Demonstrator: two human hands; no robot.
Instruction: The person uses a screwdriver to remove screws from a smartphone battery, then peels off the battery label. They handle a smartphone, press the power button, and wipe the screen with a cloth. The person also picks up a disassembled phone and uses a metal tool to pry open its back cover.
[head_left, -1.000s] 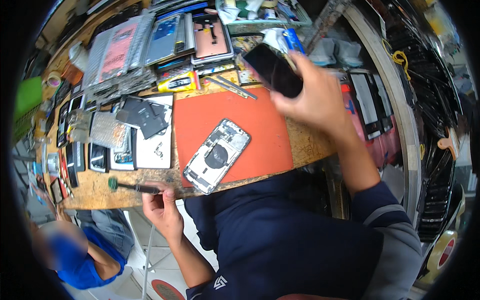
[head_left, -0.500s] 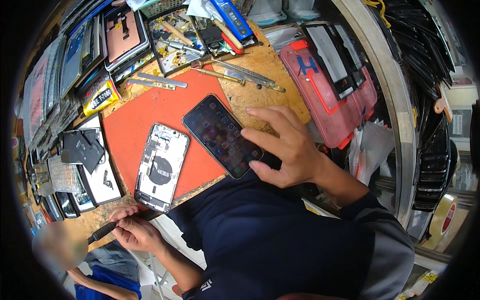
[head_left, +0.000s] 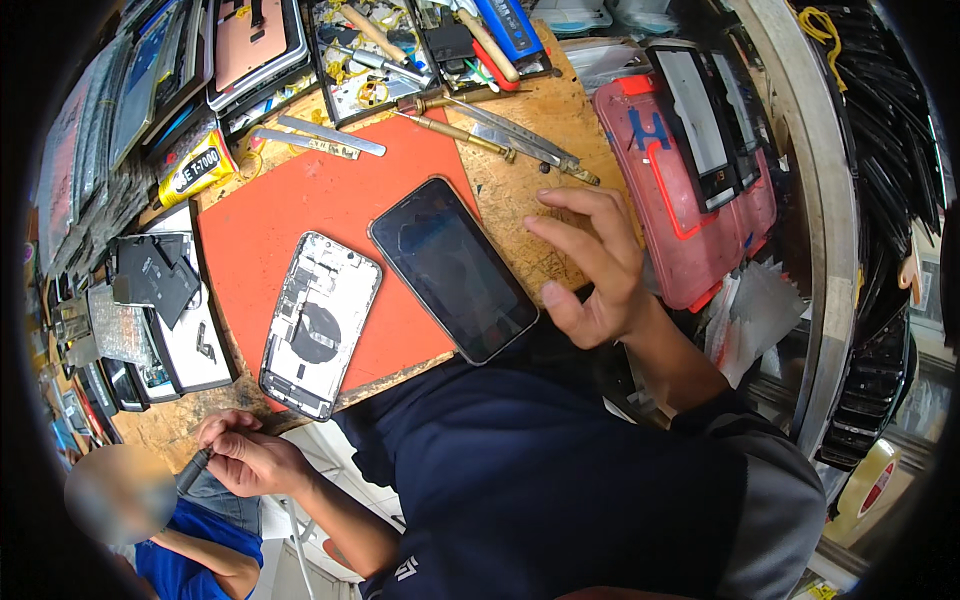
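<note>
Cluttered workbench (head_left: 520,215) of bare board, with an orange work mat (head_left: 300,215) at its centre, fills the view. On the mat's right edge lies a dark phone screen (head_left: 452,268), glass up, partly overhanging the board. Just to its left, on the mat, lies an opened phone body (head_left: 318,325), its internals and round coil exposed.

The right hand (head_left: 590,265) hovers just beside the screen's right side, fingers spread apart and holding nothing; whether it touches the board cannot be told. The left hand (head_left: 245,455) is below the bench edge, closed on a dark slim tool (head_left: 192,470), apparently a screwdriver.

Judged from this layout, the screen is already separated from the body and set down; the body stands open and nothing has been refitted.

Further out: metal tweezers (head_left: 520,140) and flat strips above the mat, a red parts case (head_left: 690,200) at right, trays of parts along the top, a glue tube (head_left: 195,165) and stacked phone panels at left.
</note>
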